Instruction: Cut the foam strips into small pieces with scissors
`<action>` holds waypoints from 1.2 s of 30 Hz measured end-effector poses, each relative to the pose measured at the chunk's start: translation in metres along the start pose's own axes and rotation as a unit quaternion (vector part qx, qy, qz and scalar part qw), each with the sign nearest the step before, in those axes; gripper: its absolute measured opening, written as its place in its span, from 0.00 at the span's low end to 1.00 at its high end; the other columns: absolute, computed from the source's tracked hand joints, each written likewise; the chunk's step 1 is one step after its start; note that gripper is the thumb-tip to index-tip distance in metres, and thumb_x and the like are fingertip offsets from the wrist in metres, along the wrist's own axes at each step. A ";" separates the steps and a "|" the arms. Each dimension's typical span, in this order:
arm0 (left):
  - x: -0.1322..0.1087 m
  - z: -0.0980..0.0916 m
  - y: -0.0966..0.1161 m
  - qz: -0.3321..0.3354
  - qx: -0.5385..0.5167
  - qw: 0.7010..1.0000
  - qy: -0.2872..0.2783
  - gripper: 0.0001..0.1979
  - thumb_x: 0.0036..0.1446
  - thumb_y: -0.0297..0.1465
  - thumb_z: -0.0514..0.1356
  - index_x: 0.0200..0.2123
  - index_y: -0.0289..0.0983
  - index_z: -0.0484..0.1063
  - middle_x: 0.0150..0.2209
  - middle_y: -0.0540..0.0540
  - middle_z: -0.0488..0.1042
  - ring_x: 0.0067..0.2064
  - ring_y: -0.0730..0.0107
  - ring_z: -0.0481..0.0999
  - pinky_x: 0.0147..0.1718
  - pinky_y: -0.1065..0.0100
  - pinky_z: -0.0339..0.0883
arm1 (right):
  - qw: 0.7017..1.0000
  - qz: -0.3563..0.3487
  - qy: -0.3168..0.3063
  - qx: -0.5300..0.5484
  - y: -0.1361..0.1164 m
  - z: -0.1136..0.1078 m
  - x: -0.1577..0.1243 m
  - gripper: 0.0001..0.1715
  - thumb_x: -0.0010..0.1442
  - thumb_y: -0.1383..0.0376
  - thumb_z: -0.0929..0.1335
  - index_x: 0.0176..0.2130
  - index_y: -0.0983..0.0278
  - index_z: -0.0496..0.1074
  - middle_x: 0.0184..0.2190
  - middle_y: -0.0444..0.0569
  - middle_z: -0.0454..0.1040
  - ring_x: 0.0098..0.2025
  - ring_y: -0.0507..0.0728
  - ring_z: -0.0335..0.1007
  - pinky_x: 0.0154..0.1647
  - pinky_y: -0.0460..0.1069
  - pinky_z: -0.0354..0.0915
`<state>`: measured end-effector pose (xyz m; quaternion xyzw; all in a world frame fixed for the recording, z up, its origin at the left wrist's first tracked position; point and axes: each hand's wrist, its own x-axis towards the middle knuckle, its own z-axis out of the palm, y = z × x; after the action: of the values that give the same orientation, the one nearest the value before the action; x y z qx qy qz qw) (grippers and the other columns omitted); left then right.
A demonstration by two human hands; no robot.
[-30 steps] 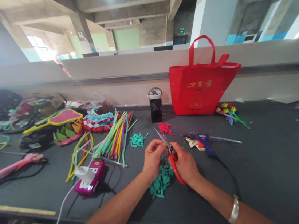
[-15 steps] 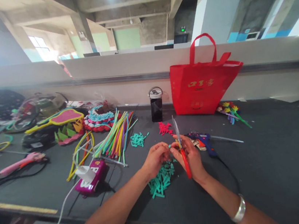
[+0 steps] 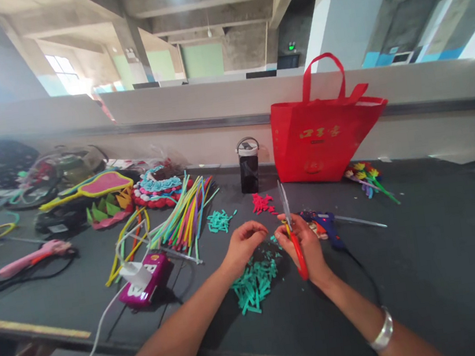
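Observation:
My right hand [image 3: 304,245] grips red-handled scissors [image 3: 292,234], their blades pointing up and away from me. My left hand [image 3: 243,244] hovers just to the left with fingers curled in a pinch; whatever is between them is too small to make out. Below both hands lies a heap of short teal strips [image 3: 254,284] on the dark table [image 3: 429,269]. A blue glue gun [image 3: 325,226] lies just right of my right hand.
A red tote bag [image 3: 323,131] and a black bottle [image 3: 248,168] stand at the back. Small teal pieces [image 3: 218,221] and red pieces [image 3: 262,203] lie ahead. Coloured sticks [image 3: 183,214], a magenta power strip [image 3: 143,278], a pink glue gun [image 3: 29,259] and craft items fill the left.
The scissors swung from leaning left to upright. My hands drew slightly apart, and a small teal piece seen between the fingers half a second ago no longer shows.

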<state>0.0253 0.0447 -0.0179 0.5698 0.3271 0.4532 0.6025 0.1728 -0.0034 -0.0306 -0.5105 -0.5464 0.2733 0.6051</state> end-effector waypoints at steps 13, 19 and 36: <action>0.000 -0.001 -0.005 -0.020 0.095 0.994 -0.045 0.03 0.43 0.28 0.63 0.24 0.34 0.74 0.22 0.50 0.70 0.24 0.76 0.64 0.25 0.73 0.56 | 1.000 0.008 -0.015 0.008 0.005 0.001 -0.001 0.22 0.55 0.60 0.68 0.49 0.62 0.63 0.31 0.44 0.72 0.30 0.51 0.70 0.32 0.45 0.67; 0.004 -0.003 0.002 -0.047 -0.172 0.984 0.013 0.04 0.43 0.29 0.64 0.26 0.35 0.72 0.22 0.52 0.67 0.24 0.78 0.63 0.29 0.72 0.60 | 0.980 -0.013 -0.007 -0.198 -0.008 0.002 -0.007 0.20 0.60 0.55 0.64 0.49 0.62 0.67 0.30 0.45 0.74 0.29 0.53 0.71 0.33 0.46 0.65; -0.001 0.008 0.001 -0.044 -0.284 0.958 0.000 0.06 0.49 0.30 0.64 0.28 0.35 0.69 0.22 0.52 0.69 0.25 0.77 0.67 0.28 0.73 0.60 | 0.945 -0.061 -0.052 -0.318 -0.008 0.016 -0.017 0.21 0.56 0.69 0.63 0.51 0.61 0.65 0.40 0.49 0.73 0.43 0.57 0.69 0.45 0.51 0.65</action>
<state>0.0319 0.0409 -0.0164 0.3606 0.2095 0.5006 0.7586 0.1522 -0.0159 -0.0319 -0.6272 -0.6659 0.0736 0.3973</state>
